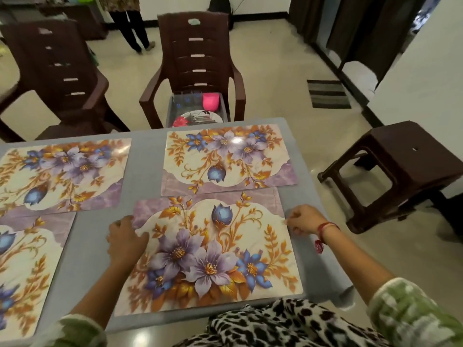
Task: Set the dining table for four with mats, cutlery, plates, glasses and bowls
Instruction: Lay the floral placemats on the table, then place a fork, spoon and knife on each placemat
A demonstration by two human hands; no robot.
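Note:
Several floral place mats lie on the grey table (145,171). The near right mat (213,251) is in front of me; my left hand (126,237) grips its left edge and my right hand (304,219) pinches its far right corner. The far right mat (228,159) lies just beyond it, nearly touching. A far left mat (62,171) and a near left mat (27,269) cover the left side. On a brown chair (198,58) beyond the table stands a grey tub (170,108) with a flowered plate (198,117), cutlery, glasses and a pink bowl (211,101).
A second brown chair (55,71) stands at the far left. A dark plastic stool (400,171) sits right of the table. A person's legs (132,28) show at the back, and a striped floor mat (328,93) lies at right.

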